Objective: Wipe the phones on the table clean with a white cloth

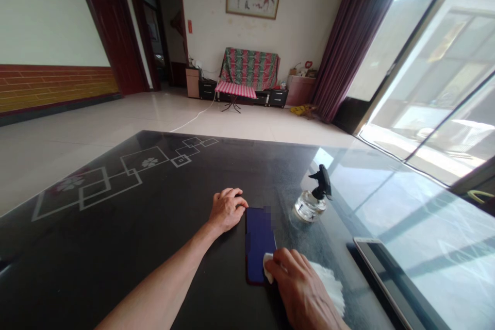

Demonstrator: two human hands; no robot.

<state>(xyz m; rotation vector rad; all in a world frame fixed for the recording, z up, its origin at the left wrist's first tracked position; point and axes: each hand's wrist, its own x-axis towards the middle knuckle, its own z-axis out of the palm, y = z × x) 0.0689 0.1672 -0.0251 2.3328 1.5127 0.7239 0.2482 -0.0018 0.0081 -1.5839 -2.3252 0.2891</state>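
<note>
A phone [257, 250] with a blue face and a dark red edge lies flat on the black glossy table [154, 227]. At its far left corner, my left hand [229, 210] rests on the tabletop, fingers loosely bent and apart, one fingertip at the corner. My right hand [301, 286] is closed around a white wipe [328, 283] with a wavy edge. A bunched part of the wipe presses on the phone's near right side; the rest spreads out under and beside the hand.
A clear spray bottle [311, 206] with a black trigger head stands beyond my right hand. To the right lies a larger silver-edged device, like a tablet [381, 273]. Farther off are a stool with a pink striped top [236, 89] and a cloth-covered object [250, 67].
</note>
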